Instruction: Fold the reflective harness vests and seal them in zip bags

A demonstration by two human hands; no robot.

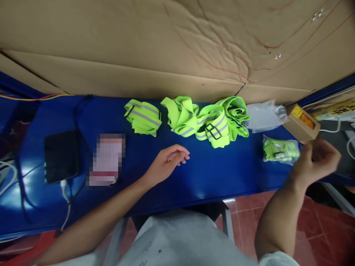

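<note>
My left hand (168, 162) hovers over the blue table with its fingers loosely bent, holding nothing. Beyond it lie several bundles of neon-yellow reflective strap: a folded one (144, 116) on the left, a loosely looped one (181, 116) in the middle, and a tangled pile (219, 123) with black buckles. At the far right, my right hand (317, 162) is raised with curled fingers, the thumb apart from them; nothing shows in it, though its fingertips are blurred. Just left of it rests a clear bag of reflective strap (280, 150).
Clear plastic bags (263, 116) lie beside an open cardboard box (301, 123) at the back right. A phone (107, 159) and a black device (61, 157) with a white cable occupy the left side. Brown cardboard (138, 48) walls the table's back edge.
</note>
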